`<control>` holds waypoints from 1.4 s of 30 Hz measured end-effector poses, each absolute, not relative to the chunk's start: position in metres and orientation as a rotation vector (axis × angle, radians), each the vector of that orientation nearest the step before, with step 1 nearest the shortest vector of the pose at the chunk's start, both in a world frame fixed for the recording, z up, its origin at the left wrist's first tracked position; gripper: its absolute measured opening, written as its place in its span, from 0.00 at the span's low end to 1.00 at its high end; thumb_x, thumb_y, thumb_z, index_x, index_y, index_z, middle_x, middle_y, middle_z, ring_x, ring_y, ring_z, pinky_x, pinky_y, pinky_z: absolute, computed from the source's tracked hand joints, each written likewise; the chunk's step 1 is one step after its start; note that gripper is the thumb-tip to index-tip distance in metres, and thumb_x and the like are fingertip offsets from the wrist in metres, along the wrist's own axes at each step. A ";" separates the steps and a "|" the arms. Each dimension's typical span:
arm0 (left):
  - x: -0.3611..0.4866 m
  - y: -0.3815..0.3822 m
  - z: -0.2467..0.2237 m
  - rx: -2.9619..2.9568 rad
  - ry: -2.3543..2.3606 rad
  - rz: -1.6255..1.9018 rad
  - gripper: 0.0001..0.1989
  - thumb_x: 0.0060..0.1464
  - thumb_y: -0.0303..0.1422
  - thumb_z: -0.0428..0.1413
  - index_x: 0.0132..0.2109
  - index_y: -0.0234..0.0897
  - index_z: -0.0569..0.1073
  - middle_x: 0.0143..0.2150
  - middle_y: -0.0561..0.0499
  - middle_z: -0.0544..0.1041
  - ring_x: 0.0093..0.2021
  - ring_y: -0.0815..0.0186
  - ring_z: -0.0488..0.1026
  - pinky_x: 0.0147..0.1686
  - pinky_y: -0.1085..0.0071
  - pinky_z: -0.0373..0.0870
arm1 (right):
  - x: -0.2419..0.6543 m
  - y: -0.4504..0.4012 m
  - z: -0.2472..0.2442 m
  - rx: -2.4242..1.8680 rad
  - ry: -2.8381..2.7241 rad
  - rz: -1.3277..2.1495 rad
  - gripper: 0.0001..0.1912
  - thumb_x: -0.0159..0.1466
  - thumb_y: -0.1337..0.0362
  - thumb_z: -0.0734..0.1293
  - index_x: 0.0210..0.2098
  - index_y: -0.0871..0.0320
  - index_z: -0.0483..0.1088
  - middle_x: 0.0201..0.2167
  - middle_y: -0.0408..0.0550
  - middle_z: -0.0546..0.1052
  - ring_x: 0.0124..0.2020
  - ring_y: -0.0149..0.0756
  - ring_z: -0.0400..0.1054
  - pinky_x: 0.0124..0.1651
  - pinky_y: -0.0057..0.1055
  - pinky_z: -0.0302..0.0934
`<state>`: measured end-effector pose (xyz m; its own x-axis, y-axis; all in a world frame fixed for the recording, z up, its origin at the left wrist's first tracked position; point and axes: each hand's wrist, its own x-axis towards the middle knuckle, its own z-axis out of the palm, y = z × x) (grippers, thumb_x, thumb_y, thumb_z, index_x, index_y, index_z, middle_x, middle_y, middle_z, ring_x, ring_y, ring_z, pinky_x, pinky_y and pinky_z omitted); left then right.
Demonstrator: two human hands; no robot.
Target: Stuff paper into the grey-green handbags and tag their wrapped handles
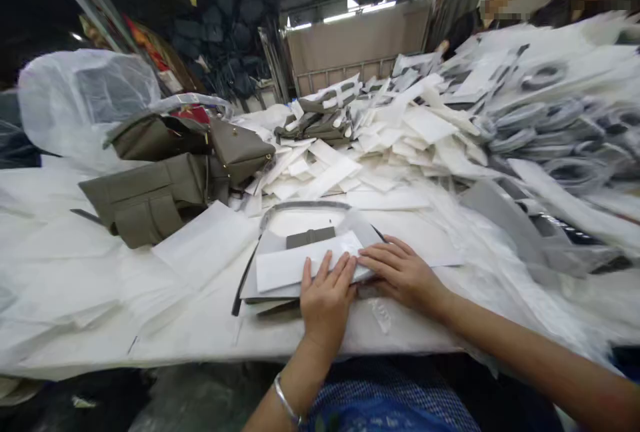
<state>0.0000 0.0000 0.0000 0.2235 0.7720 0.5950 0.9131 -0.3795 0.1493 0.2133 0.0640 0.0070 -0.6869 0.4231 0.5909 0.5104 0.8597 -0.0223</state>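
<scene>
A grey-green handbag (311,237) lies flat on the white-covered table in front of me, its wrapped handle (305,205) looping away from me. Across the bag rests a folded strip of white paper (280,271). My left hand (327,295) lies on the strip with its fingers stretched out and spread. My right hand (407,275) comes in from the right, fingers extended over the paper's right end and touching the left fingertips. Under the right palm is something clear and plastic-like, mostly hidden.
Several olive handbags (145,195) stand at the left, beside a translucent plastic bag (90,99). Loose white paper pieces (325,169) heap up beyond the work. Wrapped grey handles (550,132) are piled at the right. Plastic sheeting (505,285) covers the right side. People are at the far right.
</scene>
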 end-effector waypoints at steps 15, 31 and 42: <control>0.003 0.000 -0.004 -2.206 -1.557 -0.913 0.19 0.63 0.37 0.56 0.61 0.47 0.71 0.58 0.52 0.76 0.63 0.56 0.69 0.70 0.50 0.42 | 0.212 0.051 0.004 -0.741 -2.377 -0.147 0.23 0.68 0.66 0.66 0.62 0.56 0.66 0.57 0.53 0.75 0.57 0.42 0.68 0.63 0.46 0.62; 0.003 0.000 -0.005 -2.212 -1.582 -0.891 0.21 0.61 0.37 0.59 0.61 0.47 0.71 0.59 0.53 0.75 0.63 0.57 0.68 0.70 0.49 0.44 | 0.234 0.032 0.006 -0.352 -2.694 -0.060 0.16 0.72 0.71 0.58 0.54 0.63 0.72 0.48 0.54 0.80 0.44 0.37 0.73 0.45 0.34 0.71; 0.003 -0.001 -0.006 -2.220 -1.597 -0.903 0.21 0.62 0.37 0.58 0.61 0.48 0.70 0.60 0.53 0.75 0.64 0.57 0.67 0.70 0.49 0.42 | 0.218 0.031 -0.003 -0.337 -2.409 -0.148 0.11 0.70 0.71 0.61 0.44 0.60 0.75 0.40 0.50 0.83 0.44 0.37 0.77 0.47 0.36 0.71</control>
